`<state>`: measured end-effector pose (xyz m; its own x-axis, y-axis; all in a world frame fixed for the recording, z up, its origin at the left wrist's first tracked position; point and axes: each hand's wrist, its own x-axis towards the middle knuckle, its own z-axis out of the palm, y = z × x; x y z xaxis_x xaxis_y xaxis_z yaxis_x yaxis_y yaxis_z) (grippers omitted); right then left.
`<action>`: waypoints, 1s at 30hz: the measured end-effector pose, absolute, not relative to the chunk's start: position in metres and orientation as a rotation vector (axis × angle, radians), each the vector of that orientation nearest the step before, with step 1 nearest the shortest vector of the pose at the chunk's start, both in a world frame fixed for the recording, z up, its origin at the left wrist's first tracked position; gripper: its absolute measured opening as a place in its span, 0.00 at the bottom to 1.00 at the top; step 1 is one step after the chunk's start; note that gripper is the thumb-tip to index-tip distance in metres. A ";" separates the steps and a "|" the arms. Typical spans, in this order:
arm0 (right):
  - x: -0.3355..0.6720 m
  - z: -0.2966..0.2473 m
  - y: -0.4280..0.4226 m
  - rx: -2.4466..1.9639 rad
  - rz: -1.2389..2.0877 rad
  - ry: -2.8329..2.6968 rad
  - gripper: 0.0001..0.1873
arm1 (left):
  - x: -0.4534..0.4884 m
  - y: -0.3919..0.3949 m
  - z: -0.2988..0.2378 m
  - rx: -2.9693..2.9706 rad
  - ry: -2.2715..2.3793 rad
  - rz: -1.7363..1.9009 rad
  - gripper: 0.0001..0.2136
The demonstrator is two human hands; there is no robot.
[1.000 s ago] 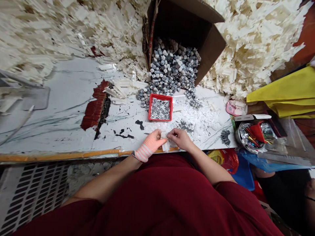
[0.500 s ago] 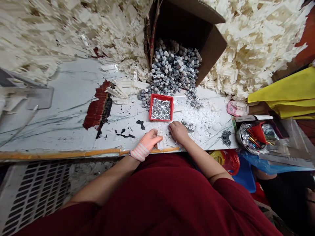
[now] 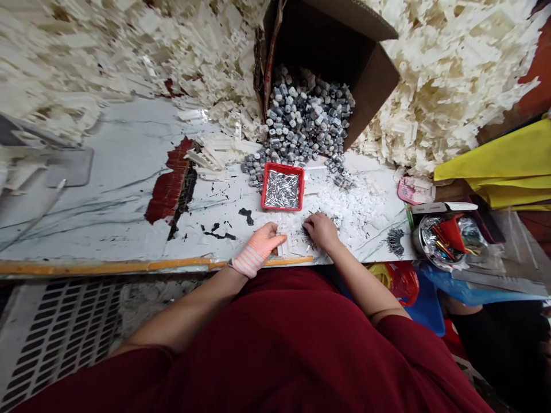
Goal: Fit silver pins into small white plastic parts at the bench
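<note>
My left hand (image 3: 262,245), in an orange glove with a striped cuff, rests at the table's near edge with its fingers closed on a small white plastic part (image 3: 283,245). My bare right hand (image 3: 321,229) lies a little to the right, fingers curled down onto small dark metal pieces (image 3: 306,235) scattered on the table. A red tray (image 3: 282,187) full of silvery pins sits just beyond both hands.
A tipped cardboard box (image 3: 331,63) spills grey cylindrical parts (image 3: 301,123) toward the tray. Heaps of cream plastic parts (image 3: 439,80) fill the back of the table. A round tin (image 3: 443,235) with tools and yellow sheets (image 3: 503,166) stand at the right.
My right hand has drawn away from the white part and moved right and forward onto the scattered metal pieces. My left hand keeps the part near the table edge.
</note>
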<state>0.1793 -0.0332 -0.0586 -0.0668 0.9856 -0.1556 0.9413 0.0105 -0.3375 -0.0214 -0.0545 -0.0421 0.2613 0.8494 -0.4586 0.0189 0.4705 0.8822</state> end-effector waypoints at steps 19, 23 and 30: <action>0.148 -0.026 -0.062 -1.745 0.935 -1.893 0.07 | -0.011 -0.055 -0.038 0.919 1.147 0.683 0.11; 0.153 -0.030 -0.058 -1.698 1.008 -2.007 0.09 | -0.009 -0.055 -0.035 0.813 1.130 0.672 0.11; 0.198 -0.052 -0.001 -2.045 0.258 -2.004 0.13 | -0.010 -0.053 -0.049 0.825 1.145 0.689 0.12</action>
